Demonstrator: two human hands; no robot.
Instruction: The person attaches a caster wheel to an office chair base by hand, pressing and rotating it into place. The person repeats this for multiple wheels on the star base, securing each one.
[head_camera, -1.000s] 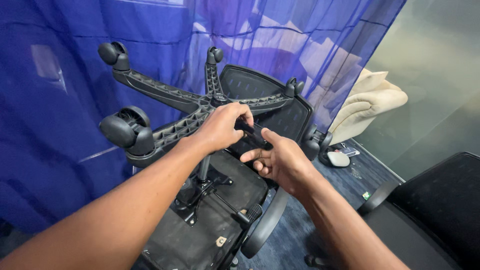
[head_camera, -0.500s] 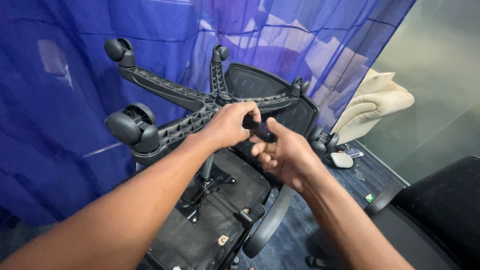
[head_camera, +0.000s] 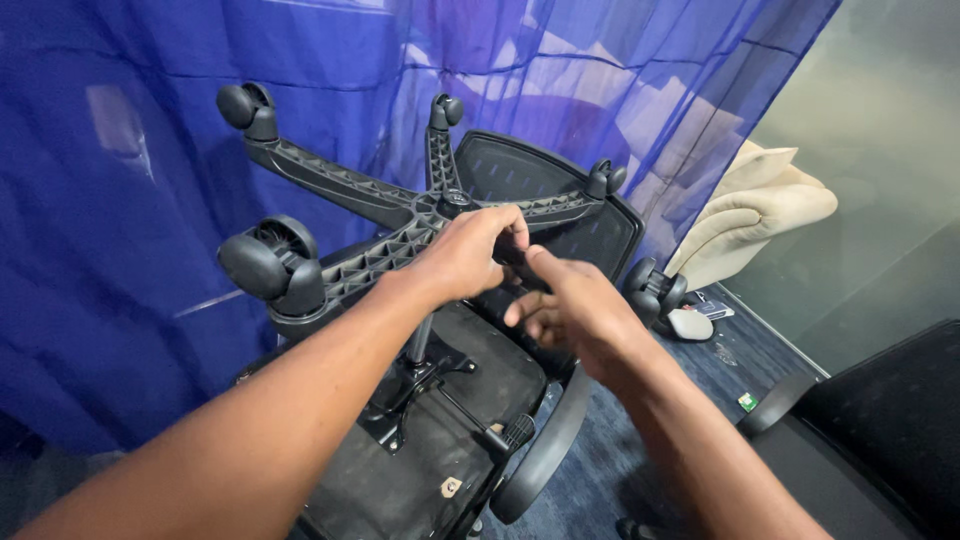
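Note:
A black office chair lies upside down, its star-shaped base (head_camera: 340, 190) with casters raised toward me. My left hand (head_camera: 462, 258) is closed around the base leg that points to the right, just beside the hub. My right hand (head_camera: 575, 305) hovers right next to it, index finger stretched onto the same leg and the other fingers loosely curled, holding nothing. The gas lift column (head_camera: 420, 342) runs down to the dusty seat underside (head_camera: 450, 430). A large caster (head_camera: 268, 265) is at the left. The end of the gripped leg is hidden behind my hands.
A blue sheer curtain (head_camera: 120, 250) hangs behind the chair. A cream cushioned seat (head_camera: 765, 200) stands at the right by a glass wall. Another black chair (head_camera: 880, 420) fills the lower right. A white object (head_camera: 690, 322) and a small green item (head_camera: 747, 402) lie on the blue carpet.
My right hand came up from below the base leg, closed in against my left hand, and now lays its index finger on the leg. My left hand kept its grip.

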